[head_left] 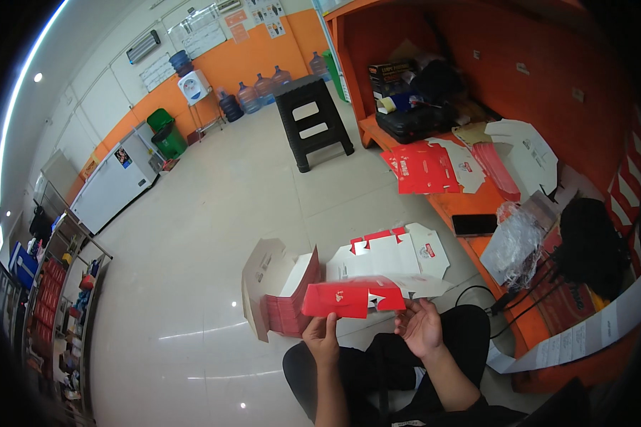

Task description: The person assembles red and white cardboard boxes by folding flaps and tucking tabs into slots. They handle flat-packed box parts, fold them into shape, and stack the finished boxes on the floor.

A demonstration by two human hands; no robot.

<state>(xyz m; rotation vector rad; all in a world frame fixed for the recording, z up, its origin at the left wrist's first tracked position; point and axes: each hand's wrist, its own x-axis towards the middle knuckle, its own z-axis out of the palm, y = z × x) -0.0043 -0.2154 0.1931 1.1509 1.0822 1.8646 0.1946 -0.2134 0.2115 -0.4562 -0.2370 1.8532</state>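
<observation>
My left hand [321, 340] pinches the lower left edge of a red-and-white cardboard box [337, 299], partly folded, with a cut-out near its right end. My right hand [421, 329] has its fingers apart and palm up beside that right end; its fingertips are close to the flap, and I cannot tell if they touch. Just beyond, flat white-and-red carton blanks [377, 257] lie on the floor. To the left stands a stack of folded red cartons [285, 306], with white panels rising around it.
An orange shelf [463, 206] on the right carries more red blanks [424, 169], a phone [475, 225], crumpled plastic [514, 245] and a black bag [591, 245]. A black cable [470, 290] hangs off it. A black stool [313, 121] stands ahead on the tiled floor [221, 206].
</observation>
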